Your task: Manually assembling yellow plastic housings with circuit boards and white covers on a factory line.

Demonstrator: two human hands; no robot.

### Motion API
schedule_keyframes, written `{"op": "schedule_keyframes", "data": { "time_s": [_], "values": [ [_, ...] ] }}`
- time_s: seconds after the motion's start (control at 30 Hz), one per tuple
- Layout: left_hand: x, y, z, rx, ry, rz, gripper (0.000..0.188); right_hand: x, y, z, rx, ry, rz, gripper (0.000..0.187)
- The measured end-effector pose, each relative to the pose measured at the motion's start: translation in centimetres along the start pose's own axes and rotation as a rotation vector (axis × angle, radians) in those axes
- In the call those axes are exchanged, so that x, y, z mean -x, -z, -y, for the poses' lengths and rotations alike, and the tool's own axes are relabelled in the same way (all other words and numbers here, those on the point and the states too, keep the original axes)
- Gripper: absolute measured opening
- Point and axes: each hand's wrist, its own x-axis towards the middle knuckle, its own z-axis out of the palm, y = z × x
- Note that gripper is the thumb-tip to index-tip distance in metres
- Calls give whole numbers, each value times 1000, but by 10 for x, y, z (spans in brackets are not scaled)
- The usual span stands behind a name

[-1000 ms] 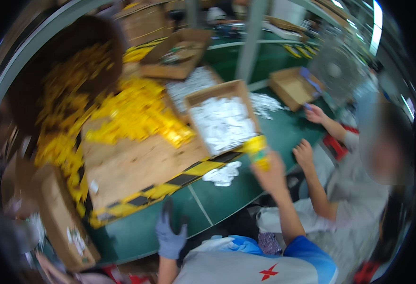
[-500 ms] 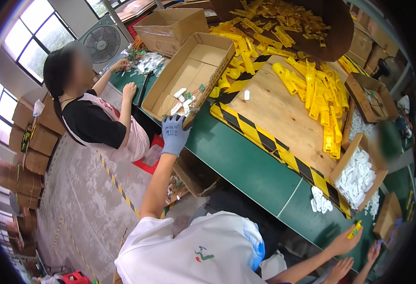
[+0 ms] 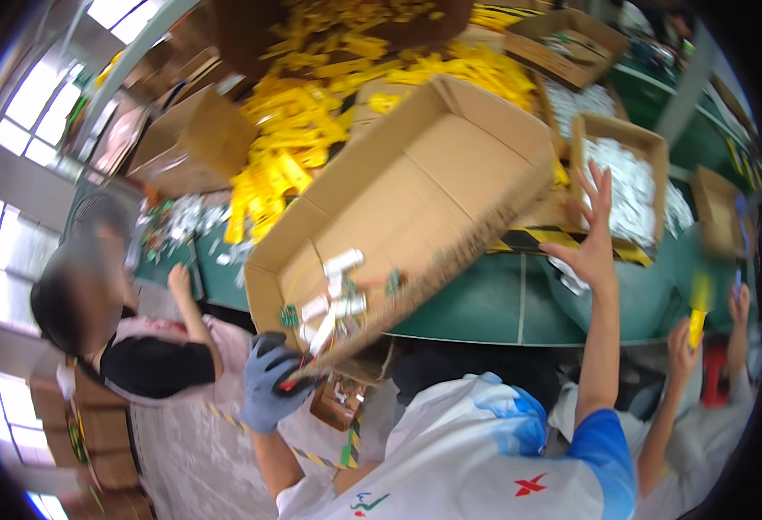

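A shallow cardboard box hangs tilted over the green table. Its near left corner is gripped by my left hand, in a grey-blue glove with dark fingertips, closed around the edge. Inside that low end lie several white cylindrical parts with wires and small green circuit boards. My right hand is bare and raised to the right of the box, apart from it, fingers spread and nothing in them.
Yellow plastic parts are heaped behind the box. A carton of white parts stands at right on the table. One person sits at left; another person's hand at right holds a yellow part.
The cardboard box has come off the table's left side and swung rightward, nearer to me, with my left hand on its corner. My right hand now shows raised beside it; my view has turned right.
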Motion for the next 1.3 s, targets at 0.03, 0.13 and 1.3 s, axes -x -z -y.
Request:
{"op": "schedule_keyframes", "data": {
  "time_s": [0.03, 0.13, 1.3],
  "values": [
    [-11, 5, 1, 136, -92, 92, 31, -6, 12, -9, 42, 66, 16, 126],
    [-49, -4, 17, 496, -272, 280, 32, -2, 43, -13, 126, 21, 20, 120],
    [-39, -5, 113, -1083, -180, -889, 75, -7, 5, 76, -638, -208, 36, 47]
  ]
}}
